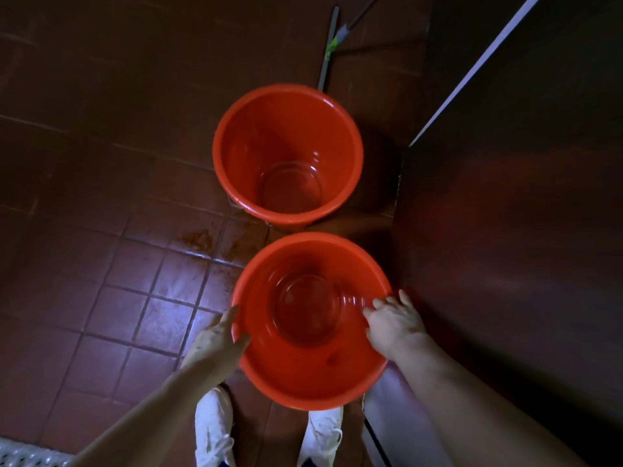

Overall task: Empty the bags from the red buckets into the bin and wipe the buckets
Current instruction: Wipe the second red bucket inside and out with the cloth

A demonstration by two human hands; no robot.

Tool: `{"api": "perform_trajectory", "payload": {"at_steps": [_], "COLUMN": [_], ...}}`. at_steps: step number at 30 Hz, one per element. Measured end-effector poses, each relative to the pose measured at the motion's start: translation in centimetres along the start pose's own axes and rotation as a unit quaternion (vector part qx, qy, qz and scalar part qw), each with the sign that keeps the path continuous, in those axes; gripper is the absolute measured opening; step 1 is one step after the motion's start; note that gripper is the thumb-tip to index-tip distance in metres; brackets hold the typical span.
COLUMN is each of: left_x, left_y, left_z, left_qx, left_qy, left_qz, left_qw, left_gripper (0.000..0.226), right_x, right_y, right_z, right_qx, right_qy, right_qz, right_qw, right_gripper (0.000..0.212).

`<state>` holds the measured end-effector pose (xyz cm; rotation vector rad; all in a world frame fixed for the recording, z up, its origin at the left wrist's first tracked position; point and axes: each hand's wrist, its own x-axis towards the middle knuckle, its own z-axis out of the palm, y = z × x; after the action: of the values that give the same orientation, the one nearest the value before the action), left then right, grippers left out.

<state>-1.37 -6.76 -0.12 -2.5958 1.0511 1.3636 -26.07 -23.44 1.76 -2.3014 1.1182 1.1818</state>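
Grip on near red bucket (pixel 303 375): our left hand (pixel 219 335) & right hand (pixel 394 321) fingers curl round opp. rim sides, above our shoes (pixel 214 429); far bucket (pixel 236 156) stands on floor (pixel 101 264).

Left hand (pixel 217 335), right hand (pixel 394 323) — bucket (pixel 303 375) rim

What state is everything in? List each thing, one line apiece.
Far bucket: upright on the floor, no bag inside, untouched.
Near bucket: no bag inside, held at its rim by both hands.
Left hand: grips the near bucket's left rim.
Right hand: fingers curled over the near bucket's right rim.
Mop: lying on the floor beyond the far bucket.
Floor: tiled, stained and shiny beside the buckets.
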Motion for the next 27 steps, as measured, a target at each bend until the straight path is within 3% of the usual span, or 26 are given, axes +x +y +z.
{"api": "perform_trajectory", "payload": {"at_steps": [8,16,21,27], "left_x": [7.4,16.6,18.6,17.7], "left_y": [7.0,7.1,6.9,8.3], "left_z": [-9.7,-13.6,-14.0,-12.8], "left_qx": [-0.019,0.024,0.055,0.053], "left_qy": [0.093,0.041,0.013,0.017], "left_qz": [0.063,0.021,0.090,0.099], "left_qw": [0.994,0.999,0.994,0.994], "left_gripper": [0.055,0.069,0.065,0.059], "right_x": [5.2,13.2,15.9,15.9], "right_y": [0.2,-2.7,-3.4,-2.3], "right_z": [-11.0,-13.3,-12.7,-12.0], "right_qx": [0.040,0.095,0.082,0.101], "right_qy": [0.141,0.154,0.115,0.101], "right_qz": [-0.034,-0.026,-0.018,0.003], "right_qw": [0.989,0.983,0.990,0.990], "right_gripper": [0.043,0.043,0.054,0.052]}}
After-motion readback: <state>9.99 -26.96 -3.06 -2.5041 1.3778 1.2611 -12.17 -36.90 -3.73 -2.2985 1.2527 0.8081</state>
